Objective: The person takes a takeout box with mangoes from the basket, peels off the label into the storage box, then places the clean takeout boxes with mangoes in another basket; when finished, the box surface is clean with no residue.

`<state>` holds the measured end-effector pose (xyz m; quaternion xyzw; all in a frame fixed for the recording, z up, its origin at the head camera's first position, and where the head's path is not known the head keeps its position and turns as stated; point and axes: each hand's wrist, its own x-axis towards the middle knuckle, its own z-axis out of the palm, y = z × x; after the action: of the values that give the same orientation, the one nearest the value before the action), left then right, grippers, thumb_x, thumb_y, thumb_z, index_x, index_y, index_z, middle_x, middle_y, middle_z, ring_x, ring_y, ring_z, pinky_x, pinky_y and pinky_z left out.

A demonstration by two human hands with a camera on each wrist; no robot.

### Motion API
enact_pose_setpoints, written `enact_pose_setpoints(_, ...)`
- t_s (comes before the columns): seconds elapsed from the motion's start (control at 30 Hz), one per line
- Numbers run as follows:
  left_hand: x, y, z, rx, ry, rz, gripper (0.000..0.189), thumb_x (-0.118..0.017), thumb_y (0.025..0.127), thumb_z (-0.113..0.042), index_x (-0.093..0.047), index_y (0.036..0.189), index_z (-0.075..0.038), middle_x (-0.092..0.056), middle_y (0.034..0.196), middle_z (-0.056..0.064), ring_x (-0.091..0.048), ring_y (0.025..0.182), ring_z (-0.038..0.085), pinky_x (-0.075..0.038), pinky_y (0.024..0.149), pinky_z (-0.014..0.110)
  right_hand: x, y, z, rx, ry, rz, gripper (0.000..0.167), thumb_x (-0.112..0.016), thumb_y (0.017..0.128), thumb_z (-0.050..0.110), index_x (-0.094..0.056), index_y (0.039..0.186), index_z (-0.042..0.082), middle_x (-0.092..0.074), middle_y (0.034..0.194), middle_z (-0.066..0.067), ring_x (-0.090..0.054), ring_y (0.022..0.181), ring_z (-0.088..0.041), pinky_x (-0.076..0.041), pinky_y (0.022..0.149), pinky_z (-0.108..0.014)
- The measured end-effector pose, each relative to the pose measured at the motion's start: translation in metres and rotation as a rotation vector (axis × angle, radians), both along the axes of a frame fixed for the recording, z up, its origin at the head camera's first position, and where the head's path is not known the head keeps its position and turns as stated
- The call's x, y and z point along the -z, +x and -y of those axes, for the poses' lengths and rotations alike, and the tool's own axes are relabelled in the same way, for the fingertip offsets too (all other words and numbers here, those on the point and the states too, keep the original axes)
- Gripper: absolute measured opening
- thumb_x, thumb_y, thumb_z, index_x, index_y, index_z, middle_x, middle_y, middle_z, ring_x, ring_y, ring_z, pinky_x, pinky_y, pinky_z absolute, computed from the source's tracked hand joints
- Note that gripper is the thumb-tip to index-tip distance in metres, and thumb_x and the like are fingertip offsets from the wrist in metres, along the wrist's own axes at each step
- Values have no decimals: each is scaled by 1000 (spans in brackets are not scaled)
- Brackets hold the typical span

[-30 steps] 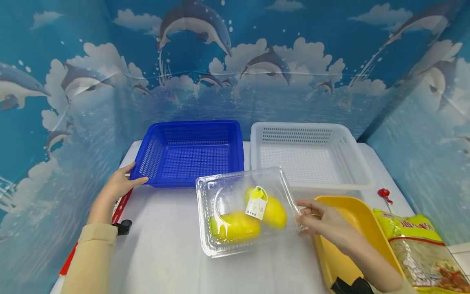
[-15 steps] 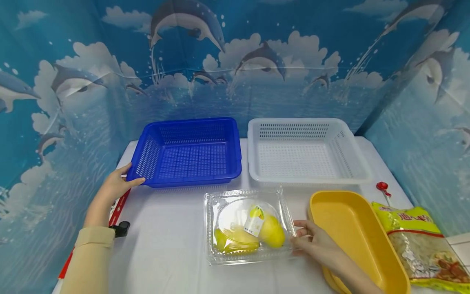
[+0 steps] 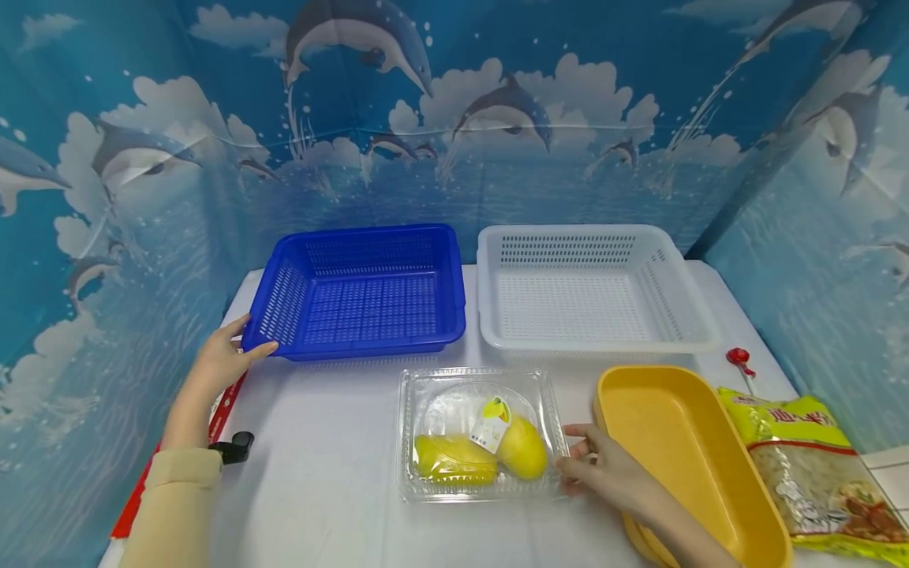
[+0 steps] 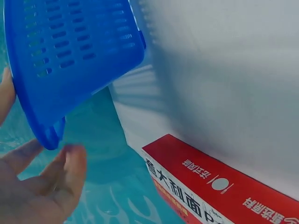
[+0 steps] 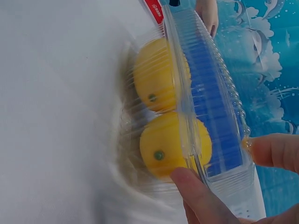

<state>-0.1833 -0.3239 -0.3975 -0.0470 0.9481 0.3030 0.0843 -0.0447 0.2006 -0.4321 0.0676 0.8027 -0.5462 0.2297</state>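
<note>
A clear plastic clamshell box [image 3: 454, 489] sits on the white table in front of the baskets, its lid closed over two yellow fruits [image 3: 521, 448] with green stem spots. A fruit-printed label [image 3: 491, 424] is on the lid. My right hand [image 3: 604, 469] pinches the box's right edge between thumb and fingers; the right wrist view shows the fingertips at its rim. At the far left, my left hand [image 3: 220, 363] holds the front left corner of a blue perforated basket [image 3: 355, 349], thumb on the front rim and a finger along the side. That basket holds nothing.
A white perforated basket [image 3: 596, 345] stands right of the blue one. Farther right lie a yellow tray [image 3: 682, 442], a printed food bag [image 3: 809, 473] and a red-topped stick [image 3: 740, 359]. A red box [image 4: 210, 182] lies under my left arm. Dolphin-print curtains enclose the table.
My right hand has lowered the clamshell box from a tilted pose in front of the baskets to flat on the table, nearer me. My left hand has stayed at the blue basket's corner.
</note>
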Motion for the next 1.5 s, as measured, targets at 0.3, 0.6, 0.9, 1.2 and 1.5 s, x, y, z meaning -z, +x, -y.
enact_pose_setpoints(0.3, -5, 44, -50, 41, -38, -431, 59, -68, 94, -24, -47, 142, 3, -43, 141, 33, -42, 124, 51, -40, 98, 66, -2, -2, -4, -58, 2, 11, 72, -70, 90, 19, -32, 141, -14, -54, 95, -12, -65, 79, -20, -61, 71, -32)
enact_pose_setpoints(0.6, 33, 84, -123, 171, 258, -146, 50, -68, 94, -21, -54, 139, -7, -51, 140, 19, -55, 125, 36, -52, 100, 49, -2, -4, -5, -69, 1, 7, 73, -71, 89, 19, -32, 141, -14, -54, 94, -12, -65, 78, -20, -61, 71, -33)
enact_pose_setpoints(0.9, 64, 94, -158, 184, 508, 28, 55, -70, 92, -23, -50, 143, -12, -52, 141, 15, -61, 117, 29, -58, 89, 33, -3, -4, -6, -88, -18, 26, 74, -71, 90, 19, -30, 142, -15, -54, 95, -13, -65, 80, -20, -61, 72, -33)
enact_pose_setpoints(1.2, 68, 95, -171, 196, 640, 102, 67, -72, 91, -22, -41, 148, -10, -49, 136, 23, -66, 93, 22, -61, 72, 26, -2, -5, -7, -104, -26, 15, 74, -69, 92, 17, -27, 142, -17, -53, 97, -13, -64, 80, -19, -62, 73, -35)
enact_pose_setpoints(1.5, 66, 95, -172, 179, 664, 112, 66, -72, 90, -17, -42, 149, -9, -50, 131, 22, -64, 91, 21, -61, 72, 26, -8, -9, -10, -163, 48, 7, 75, -71, 90, 24, -33, 141, -16, -57, 97, -11, -66, 83, -20, -60, 73, -32)
